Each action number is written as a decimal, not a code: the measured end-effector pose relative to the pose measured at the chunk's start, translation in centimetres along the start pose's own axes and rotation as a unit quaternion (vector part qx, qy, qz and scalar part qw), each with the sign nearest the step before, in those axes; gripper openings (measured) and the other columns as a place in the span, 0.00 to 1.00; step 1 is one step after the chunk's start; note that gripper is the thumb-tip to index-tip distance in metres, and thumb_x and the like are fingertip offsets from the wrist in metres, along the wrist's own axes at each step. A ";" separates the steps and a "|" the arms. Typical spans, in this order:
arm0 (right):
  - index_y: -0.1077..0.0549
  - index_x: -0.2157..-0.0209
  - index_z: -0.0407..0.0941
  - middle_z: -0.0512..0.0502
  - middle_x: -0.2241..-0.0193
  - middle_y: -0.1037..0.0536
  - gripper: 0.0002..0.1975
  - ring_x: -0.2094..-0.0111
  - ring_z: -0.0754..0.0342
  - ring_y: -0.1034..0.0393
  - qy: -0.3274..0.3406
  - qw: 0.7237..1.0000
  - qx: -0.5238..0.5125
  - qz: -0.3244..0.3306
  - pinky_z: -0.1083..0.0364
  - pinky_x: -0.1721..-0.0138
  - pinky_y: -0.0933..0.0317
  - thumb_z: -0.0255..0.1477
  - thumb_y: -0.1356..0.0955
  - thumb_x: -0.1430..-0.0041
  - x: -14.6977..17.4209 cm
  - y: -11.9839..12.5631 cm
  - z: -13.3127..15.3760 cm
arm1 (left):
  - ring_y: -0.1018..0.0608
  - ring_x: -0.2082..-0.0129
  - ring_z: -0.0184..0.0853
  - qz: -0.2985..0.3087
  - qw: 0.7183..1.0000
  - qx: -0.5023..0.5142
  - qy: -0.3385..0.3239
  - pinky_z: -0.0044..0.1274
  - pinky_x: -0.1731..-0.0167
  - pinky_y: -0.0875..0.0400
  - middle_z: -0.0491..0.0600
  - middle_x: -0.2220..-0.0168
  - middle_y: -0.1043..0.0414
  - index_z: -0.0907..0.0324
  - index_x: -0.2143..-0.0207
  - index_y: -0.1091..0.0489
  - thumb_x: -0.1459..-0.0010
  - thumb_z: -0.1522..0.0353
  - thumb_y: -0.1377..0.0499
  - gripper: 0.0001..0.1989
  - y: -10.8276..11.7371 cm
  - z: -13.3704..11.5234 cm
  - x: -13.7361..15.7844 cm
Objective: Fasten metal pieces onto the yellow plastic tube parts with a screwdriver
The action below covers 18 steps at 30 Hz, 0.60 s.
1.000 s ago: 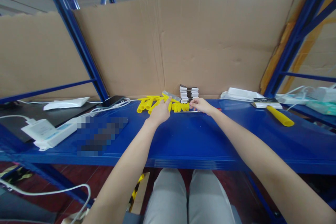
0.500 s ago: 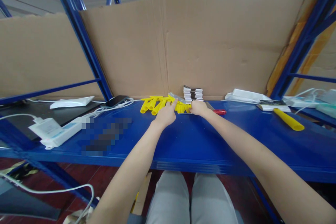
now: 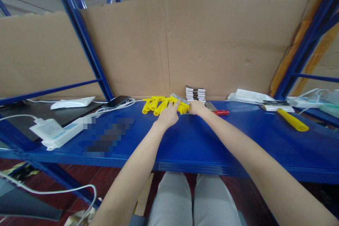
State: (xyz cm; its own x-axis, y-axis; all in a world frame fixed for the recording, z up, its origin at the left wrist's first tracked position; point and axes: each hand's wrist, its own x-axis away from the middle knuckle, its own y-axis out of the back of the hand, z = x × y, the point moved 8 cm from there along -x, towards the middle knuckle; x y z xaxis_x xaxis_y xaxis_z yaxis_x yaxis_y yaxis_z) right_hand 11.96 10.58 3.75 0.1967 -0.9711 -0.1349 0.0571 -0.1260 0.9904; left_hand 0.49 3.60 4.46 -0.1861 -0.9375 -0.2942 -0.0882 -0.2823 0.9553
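Observation:
My left hand [image 3: 169, 114] rests against a group of yellow plastic pieces with tube-like handles [image 3: 153, 105], its index finger stretched out over them. Between my two hands lies a tight row of small yellow plastic pieces [image 3: 183, 108]. My right hand [image 3: 196, 107] is closed at the right end of that row, with its fingertips partly hidden. Just right of it a red-handled tool [image 3: 221, 112] with a flat grey blade lies on the blue shelf [image 3: 196, 141]. Behind my right hand stands a stack of small white and dark packs [image 3: 195, 94].
A single yellow tube [image 3: 292, 120] lies at the right, near a white packet [image 3: 249, 96]. To the left are a white power strip [image 3: 66, 134], a dark phone [image 3: 116, 101] and coiled white cables. A cardboard sheet [image 3: 206, 42] walls off the back.
My right hand has shifted slightly left, and the row of yellow pieces between my hands looks shorter and more bunched. My left hand has stayed nearly in place.

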 end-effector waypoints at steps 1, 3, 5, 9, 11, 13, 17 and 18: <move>0.24 0.51 0.40 0.32 0.55 0.21 0.19 0.51 0.43 0.26 0.000 1.000 0.001 0.000 0.52 0.54 0.33 0.29 0.33 0.44 0.1 0.0 0.0 | 0.26 0.48 0.46 0.003 1.000 0.000 0.000 0.35 0.52 0.30 0.60 0.42 0.36 0.54 0.32 0.53 0.40 0.75 0.54 0.34 -0.1 0.0 0.0; 0.24 0.50 0.40 0.32 0.55 0.21 0.19 0.51 0.43 0.27 -0.003 1.000 0.003 -0.002 0.52 0.54 0.33 0.29 0.34 0.43 0.2 0.1 -0.2 | 0.26 0.48 0.46 0.010 1.000 -0.001 -0.002 0.36 0.52 0.30 0.60 0.42 0.36 0.53 0.32 0.53 0.40 0.75 0.54 0.34 -0.2 -0.1 0.0; 0.24 0.50 0.39 0.32 0.56 0.21 0.19 0.51 0.43 0.27 -0.014 1.000 0.002 -0.007 0.53 0.54 0.33 0.28 0.34 0.43 0.3 0.1 -0.6 | 0.26 0.48 0.46 0.018 1.000 0.001 -0.007 0.36 0.51 0.31 0.60 0.43 0.36 0.53 0.32 0.53 0.40 0.76 0.54 0.34 -0.3 -0.2 0.0; 0.25 0.50 0.35 0.29 0.55 0.21 0.20 0.51 0.42 0.26 -0.048 0.999 -0.010 -0.012 0.53 0.55 0.33 0.27 0.33 0.44 0.4 0.2 -1.7 | 0.25 0.49 0.46 0.032 0.999 0.007 -0.021 0.36 0.50 0.31 0.61 0.43 0.35 0.56 0.32 0.53 0.40 0.76 0.55 0.33 -0.6 -0.4 0.0; 0.25 0.51 0.35 0.29 0.54 0.22 0.20 0.51 0.42 0.26 -0.059 0.998 -0.027 -0.027 0.53 0.55 0.33 0.27 0.33 0.44 0.4 0.6 -2.4 | 0.25 0.49 0.46 0.033 0.999 0.007 -0.027 0.36 0.51 0.31 0.62 0.42 0.36 0.57 0.32 0.53 0.40 0.76 0.56 0.33 -0.7 -0.5 0.0; 0.24 0.51 0.36 0.30 0.54 0.22 0.19 0.51 0.43 0.27 -0.064 0.995 -0.051 -0.051 0.54 0.55 0.34 0.28 0.33 0.43 0.5 1.3 -3.1 | 0.25 0.49 0.46 0.032 0.999 0.006 -0.033 0.36 0.50 0.31 0.62 0.42 0.36 0.58 0.32 0.53 0.40 0.76 0.56 0.33 -0.8 -0.6 0.0; 0.21 0.58 0.37 0.32 0.59 0.20 0.16 0.55 0.44 0.25 -0.071 0.987 -0.101 -0.103 0.55 0.58 0.35 0.29 0.34 0.45 1.0 2.8 -5.2 | 0.25 0.49 0.46 0.034 0.999 0.007 -0.041 0.36 0.50 0.31 0.62 0.43 0.34 0.59 0.32 0.53 0.40 0.76 0.56 0.33 -1.0 -0.7 0.0; 0.21 0.61 0.37 0.34 0.63 0.19 0.14 0.57 0.45 0.25 -0.071 0.983 -0.118 -0.119 0.56 0.59 0.35 0.29 0.34 0.45 1.2 3.2 -5.8 | 0.25 0.49 0.46 0.035 0.998 0.009 -0.041 0.36 0.51 0.31 0.62 0.43 0.34 0.59 0.32 0.53 0.40 0.76 0.56 0.33 -1.0 -0.7 0.0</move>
State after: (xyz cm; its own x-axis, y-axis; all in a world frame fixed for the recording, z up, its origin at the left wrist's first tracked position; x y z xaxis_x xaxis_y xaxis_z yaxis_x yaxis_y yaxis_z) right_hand 18.08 10.20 6.55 0.0126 -0.9403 -0.3400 0.3141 -0.3191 0.8941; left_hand 1.28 3.74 3.55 -0.2724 -0.9345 -0.2290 -0.0894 -0.2124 0.9731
